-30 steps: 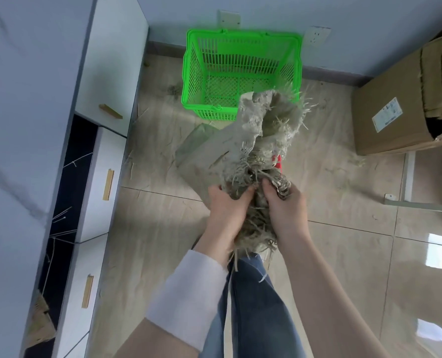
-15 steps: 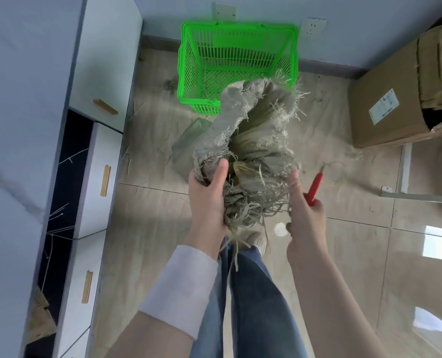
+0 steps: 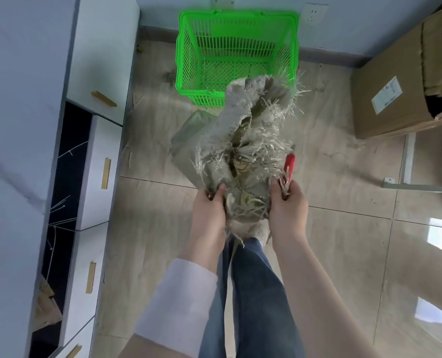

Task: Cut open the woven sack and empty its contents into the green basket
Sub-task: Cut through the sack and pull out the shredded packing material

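Both hands are on the near end of the woven sack (image 3: 240,130): left hand (image 3: 209,210) has its fingers curled round a bunch of fabric, right hand (image 3: 287,210) grips the other side with the red-handled cutter (image 3: 289,164) in the same fist. The frayed mouth hangs by the near rim of the green basket (image 3: 186,52), which looks empty. I'd move it further over, lift the near end high and point the blade away

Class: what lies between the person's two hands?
The frayed woven sack, gripped at its sides by the left hand and right hand; the head view shows it.
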